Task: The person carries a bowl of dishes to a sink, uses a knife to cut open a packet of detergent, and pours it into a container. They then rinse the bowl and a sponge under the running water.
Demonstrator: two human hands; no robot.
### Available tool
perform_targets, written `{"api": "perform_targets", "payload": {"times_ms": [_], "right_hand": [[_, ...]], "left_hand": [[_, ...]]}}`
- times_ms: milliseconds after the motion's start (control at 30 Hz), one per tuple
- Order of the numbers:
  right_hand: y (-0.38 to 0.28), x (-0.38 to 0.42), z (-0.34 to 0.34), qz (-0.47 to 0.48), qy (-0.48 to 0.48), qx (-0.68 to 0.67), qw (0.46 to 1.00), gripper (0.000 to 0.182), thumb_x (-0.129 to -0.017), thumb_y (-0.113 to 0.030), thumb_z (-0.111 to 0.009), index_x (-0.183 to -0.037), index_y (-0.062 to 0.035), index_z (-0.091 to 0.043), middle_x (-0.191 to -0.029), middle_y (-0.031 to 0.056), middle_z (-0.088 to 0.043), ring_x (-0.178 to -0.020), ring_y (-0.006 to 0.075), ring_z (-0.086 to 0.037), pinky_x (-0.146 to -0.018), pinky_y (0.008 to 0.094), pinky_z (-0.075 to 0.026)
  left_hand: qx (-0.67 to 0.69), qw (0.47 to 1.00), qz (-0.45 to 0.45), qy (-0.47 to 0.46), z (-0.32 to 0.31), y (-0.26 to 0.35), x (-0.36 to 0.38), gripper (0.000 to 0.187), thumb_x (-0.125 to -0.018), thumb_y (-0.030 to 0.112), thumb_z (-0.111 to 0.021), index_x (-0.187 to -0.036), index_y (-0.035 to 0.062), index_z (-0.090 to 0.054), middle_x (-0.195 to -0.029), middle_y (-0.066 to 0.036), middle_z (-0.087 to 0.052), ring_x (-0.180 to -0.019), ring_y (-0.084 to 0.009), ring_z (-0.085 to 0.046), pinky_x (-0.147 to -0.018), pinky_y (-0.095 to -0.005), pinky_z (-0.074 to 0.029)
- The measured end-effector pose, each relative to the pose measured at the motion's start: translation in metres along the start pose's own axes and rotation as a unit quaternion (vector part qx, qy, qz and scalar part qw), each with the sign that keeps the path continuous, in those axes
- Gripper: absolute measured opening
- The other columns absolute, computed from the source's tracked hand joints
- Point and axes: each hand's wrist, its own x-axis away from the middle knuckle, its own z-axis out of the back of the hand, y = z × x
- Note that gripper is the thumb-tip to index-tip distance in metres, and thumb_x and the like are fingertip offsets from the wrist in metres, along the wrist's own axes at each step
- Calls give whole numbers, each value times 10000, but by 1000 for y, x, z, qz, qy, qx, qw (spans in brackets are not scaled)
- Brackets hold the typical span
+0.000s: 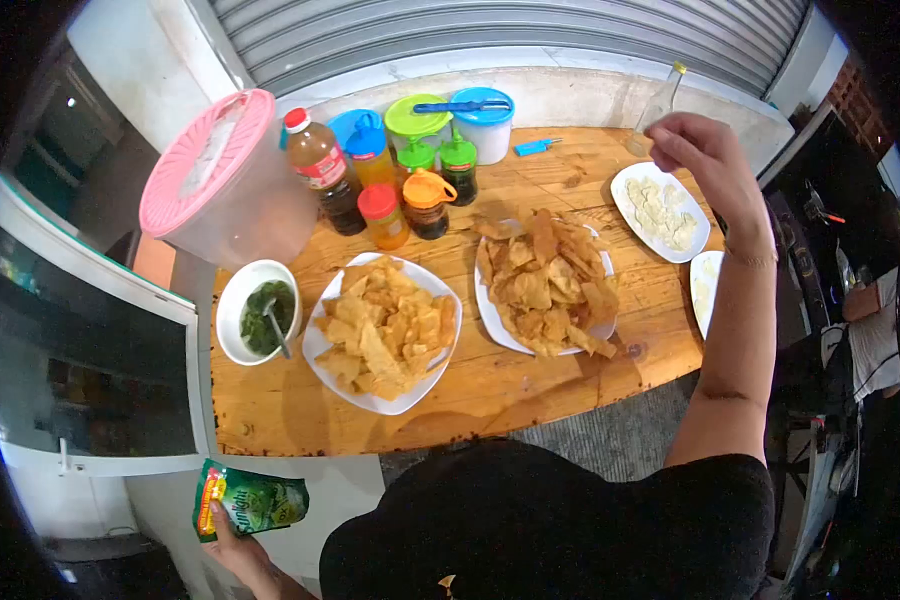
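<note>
My right hand (pixel 705 160) hovers over a white plate of pale dumplings (pixel 660 212) at the far right of the wooden table (pixel 490 385), its fingers pinched together; whether anything is between them I cannot tell. Low at the left, below the table edge, my left hand (pixel 238 548) grips a green pouch (pixel 252 500). Two white plates heaped with fried chips stand in the middle: a square one (pixel 382 330) and a round one (pixel 548 285).
A white bowl of green sauce with a spoon (pixel 260 312) sits at the left. Behind stand a pink-lidded plastic jar (pixel 225 180), several sauce bottles (pixel 390 185), lidded tubs (pixel 450 120) and a glass bottle (pixel 660 105). Another plate (pixel 706 290) pokes out at the right edge.
</note>
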Motion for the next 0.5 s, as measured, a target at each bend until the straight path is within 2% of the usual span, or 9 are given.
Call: {"api": "perform_targets", "payload": {"times_ms": [100,167,267,433,500], "right_hand": [[46,-48,1,-40,-11,9,999,250,-838,-226,-599,-864,21,-626,-699,14,-582,-669,88,-541,-630,224,-448],[81,-73,-2,-114,-53,47,991,242,-842,-217,-583,-870,18,-629,-708,32,-598,-655,106,-560,-602,237,-471],[96,-93,-23,-116,-71,23,990,225,-841,-205,-573,-885,6,-636,-719,42,-609,-657,113,-573,-582,239,-479],[74,-123,-62,-50,-125,12,991,191,-886,-165,-521,-936,-10,-622,-746,10,-605,-662,79,-563,-616,216,-467],[60,-134,-75,-10,-139,6,990,196,-890,-164,-515,-950,-9,-620,-757,14,-609,-668,79,-563,-625,216,-469]], "left_hand": [[15,1000,-9,-3,-18,2,9,247,-861,134,-594,-1034,-39,-558,-975,-109,-604,-825,-148,-573,-748,-289,-467],[5,1000,-14,16,-26,0,14,240,-861,128,-591,-1028,-42,-561,-965,-108,-606,-812,-145,-573,-745,-288,-467],[-19,998,-14,55,-31,6,26,228,-861,118,-588,-1016,-48,-567,-949,-102,-609,-794,-140,-572,-736,-283,-469],[-40,995,2,92,-34,17,39,227,-855,120,-596,-1002,-52,-575,-936,-91,-609,-783,-135,-570,-708,-278,-476],[-47,994,-21,99,-25,13,43,299,-831,198,-639,-1000,-43,-587,-932,-102,-607,-770,-148,-586,-668,-305,-514]]}}
